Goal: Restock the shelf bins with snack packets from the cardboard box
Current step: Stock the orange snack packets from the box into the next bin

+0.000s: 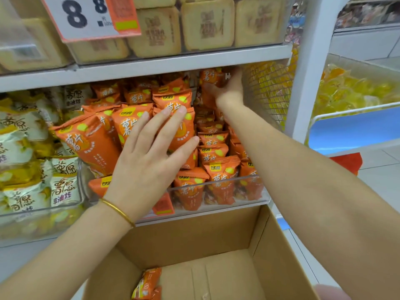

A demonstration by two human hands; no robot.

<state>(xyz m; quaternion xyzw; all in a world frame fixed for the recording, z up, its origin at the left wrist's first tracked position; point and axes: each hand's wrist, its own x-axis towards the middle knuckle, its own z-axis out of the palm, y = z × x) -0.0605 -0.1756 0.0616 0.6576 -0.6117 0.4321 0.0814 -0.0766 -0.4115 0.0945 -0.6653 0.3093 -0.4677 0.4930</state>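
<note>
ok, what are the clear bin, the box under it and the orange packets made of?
Clear bin: rigid transparent plastic, likely acrylic, glossy; contents show through its front wall. Cardboard box: brown corrugated-looking board, matte, creased fold lines. Orange packets: thin printed film, probably plastic, slight sheen, crinkles and crimped ends.

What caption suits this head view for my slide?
Left hand presses orange snack packets in clear plastic bin; right hand grips another packet behind, above brown cardboard box.
</note>
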